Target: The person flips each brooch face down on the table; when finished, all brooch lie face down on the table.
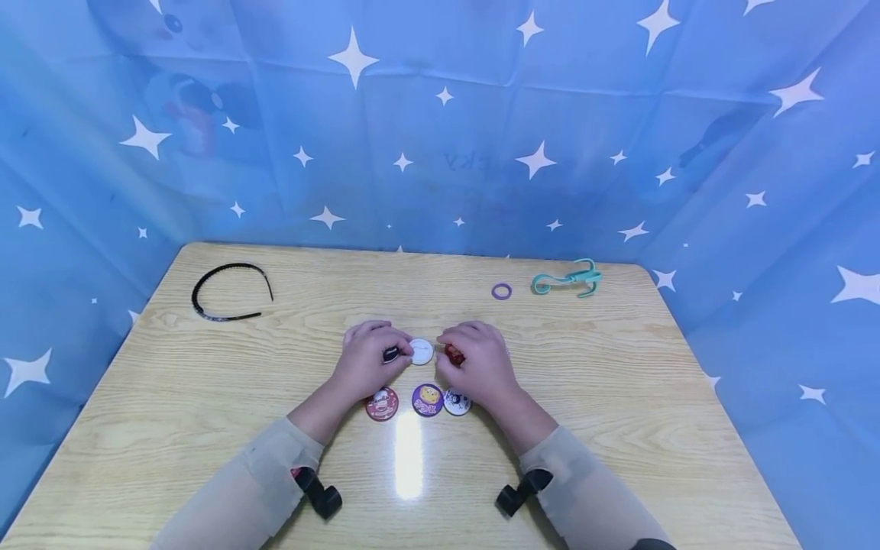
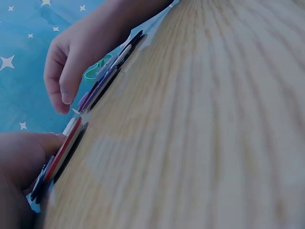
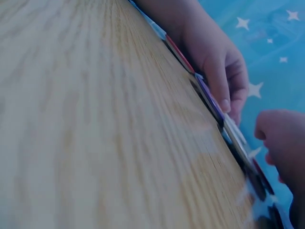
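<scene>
On the table, my left hand [image 1: 367, 359] has thumb and index finger pinched at the left edge of a white-backed round pin badge [image 1: 421, 351]. A dark badge [image 1: 390, 354] shows partly beneath that hand. My right hand [image 1: 479, 359] hovers to the right, thumb and index finger apart, over a red badge [image 1: 454, 353] that it mostly covers. Nearer the body lie a red badge [image 1: 381, 403], a purple badge with a yellow figure [image 1: 428, 399] and a white patterned badge [image 1: 457, 402]. In the left wrist view the right hand's [image 2: 76, 62] fingers point down.
A black headband [image 1: 230, 266] lies at the back left of the wooden table [image 1: 584, 412]. A purple hair tie [image 1: 502, 291] and a teal claw-like hair accessory [image 1: 569, 279] lie at the back right. A blue starry cloth [image 1: 426, 130] hangs behind the table.
</scene>
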Available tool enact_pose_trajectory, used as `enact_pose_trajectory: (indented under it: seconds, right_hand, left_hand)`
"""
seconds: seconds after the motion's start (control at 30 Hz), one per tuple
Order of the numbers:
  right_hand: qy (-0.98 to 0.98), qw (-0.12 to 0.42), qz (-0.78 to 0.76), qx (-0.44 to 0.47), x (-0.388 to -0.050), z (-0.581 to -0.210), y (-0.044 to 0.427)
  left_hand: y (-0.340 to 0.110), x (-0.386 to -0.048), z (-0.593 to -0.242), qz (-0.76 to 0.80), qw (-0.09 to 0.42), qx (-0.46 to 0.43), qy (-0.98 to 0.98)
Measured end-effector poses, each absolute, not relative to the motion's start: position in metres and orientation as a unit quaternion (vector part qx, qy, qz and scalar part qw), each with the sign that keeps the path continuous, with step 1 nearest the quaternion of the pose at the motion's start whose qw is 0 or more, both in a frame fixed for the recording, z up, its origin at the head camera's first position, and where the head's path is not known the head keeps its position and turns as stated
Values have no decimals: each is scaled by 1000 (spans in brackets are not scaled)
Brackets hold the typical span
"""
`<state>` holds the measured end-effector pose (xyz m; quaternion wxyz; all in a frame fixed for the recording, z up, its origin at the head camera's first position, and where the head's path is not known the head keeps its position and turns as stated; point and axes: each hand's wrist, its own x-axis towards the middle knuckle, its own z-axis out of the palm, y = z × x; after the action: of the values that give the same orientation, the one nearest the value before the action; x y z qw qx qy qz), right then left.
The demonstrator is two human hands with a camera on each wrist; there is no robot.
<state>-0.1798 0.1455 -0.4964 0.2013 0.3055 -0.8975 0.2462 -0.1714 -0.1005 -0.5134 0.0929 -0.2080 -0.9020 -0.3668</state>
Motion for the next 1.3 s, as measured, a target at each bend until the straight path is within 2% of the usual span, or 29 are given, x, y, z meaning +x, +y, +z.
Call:
enact_pose_trajectory:
  seconds: [0.23,0.53,0.8,1.03,1.3]
  right_hand:
    - [-907,195,264,263,-175,-499,170]
    - [-917,134,331,178,-176,-509,181]
    - [-928,92,326,157,-177,-507,177]
    - [-934,83,308,163,-179,-507,178]
    - [-934,74,310,159,-177,-507,181]
  left_hand:
    - [-98,-172,-514,-373,87,-204,-901]
    - [-101,-171,-510,-372,70,-190,-906]
    - [-95,-171,-505,-364,79,-186,-909]
    - [-71,-173,-505,-339,81,-216,-912]
    - [-55,-177,-506,-327,59,-210,-920]
